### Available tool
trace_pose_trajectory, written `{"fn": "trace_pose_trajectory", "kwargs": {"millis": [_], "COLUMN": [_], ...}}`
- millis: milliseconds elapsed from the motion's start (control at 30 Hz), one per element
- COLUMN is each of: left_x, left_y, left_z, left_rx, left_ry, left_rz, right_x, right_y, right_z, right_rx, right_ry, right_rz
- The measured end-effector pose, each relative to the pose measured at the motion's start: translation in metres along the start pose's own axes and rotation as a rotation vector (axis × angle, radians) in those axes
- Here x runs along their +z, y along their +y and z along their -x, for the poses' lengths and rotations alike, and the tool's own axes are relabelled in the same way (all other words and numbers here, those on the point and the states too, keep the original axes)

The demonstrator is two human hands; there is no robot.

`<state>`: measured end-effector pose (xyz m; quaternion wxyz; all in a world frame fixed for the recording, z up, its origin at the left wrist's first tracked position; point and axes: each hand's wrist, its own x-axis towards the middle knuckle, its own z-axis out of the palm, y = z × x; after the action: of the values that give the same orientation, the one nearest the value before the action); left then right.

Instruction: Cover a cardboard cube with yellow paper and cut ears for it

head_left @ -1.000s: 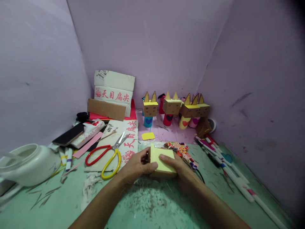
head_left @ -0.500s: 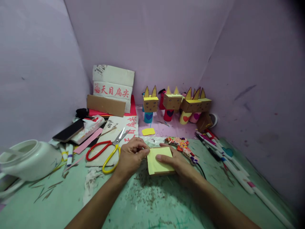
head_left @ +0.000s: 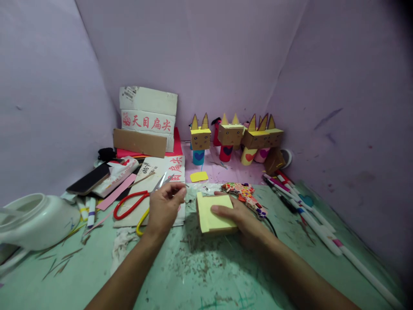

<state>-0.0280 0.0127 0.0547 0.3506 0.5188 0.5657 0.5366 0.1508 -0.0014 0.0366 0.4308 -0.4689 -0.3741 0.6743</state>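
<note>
A small box topped with yellow paper (head_left: 213,214) lies on the green table (head_left: 206,275). My right hand (head_left: 240,215) rests on its right side, fingers pressed flat on the yellow top, holding it down. My left hand (head_left: 165,207) hovers just left of the box, over the red-and-yellow scissors (head_left: 135,206), with fingers loosely curled and nothing visible in them.
Several cardboard cat figures (head_left: 234,140) stand at the back wall. White printed boxes (head_left: 146,116), a phone (head_left: 86,181) and a white jar (head_left: 35,219) lie left. Markers (head_left: 300,209) run along the right. A patterned glue gun (head_left: 247,196) sits behind the box.
My left hand has let go of the box and moved left toward the scissors. My right hand stays on the box, which shifted slightly.
</note>
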Motion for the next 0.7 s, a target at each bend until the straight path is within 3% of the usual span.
{"fn": "trace_pose_trajectory", "kwargs": {"millis": [67,100,200,300,433,567,700], "left_x": [-0.021,-0.033,-0.066,-0.077,-0.064,-0.056,-0.063], "left_y": [0.000,-0.001,-0.009,-0.018,-0.020,-0.022,-0.027], "left_z": [-0.008,-0.012,-0.025,-0.030,-0.026,-0.026,-0.032], "left_rx": [0.046,0.053,-0.002,-0.070,-0.127,-0.065,-0.131], "left_ry": [0.057,0.020,-0.197,-0.341,-0.381,-0.254,-0.165], "left_rz": [-0.203,-0.380,-0.913,-1.256,-1.377,-1.396,-1.388], "right_x": [-0.004,-0.006,-0.012,-0.014,-0.014,-0.016,-0.018], "right_y": [-0.003,-0.005,-0.010,-0.016,-0.019,-0.017,-0.015], "right_z": [-0.001,-0.002,-0.004,-0.004,-0.003,-0.004,-0.006], "right_rx": [0.021,0.028,0.040,0.009,-0.019,-0.024,-0.074], "right_ry": [-0.001,0.014,0.097,0.092,0.089,0.070,0.043], "right_rz": [-0.087,-0.128,-0.216,-0.244,-0.208,-0.178,-0.152]}}
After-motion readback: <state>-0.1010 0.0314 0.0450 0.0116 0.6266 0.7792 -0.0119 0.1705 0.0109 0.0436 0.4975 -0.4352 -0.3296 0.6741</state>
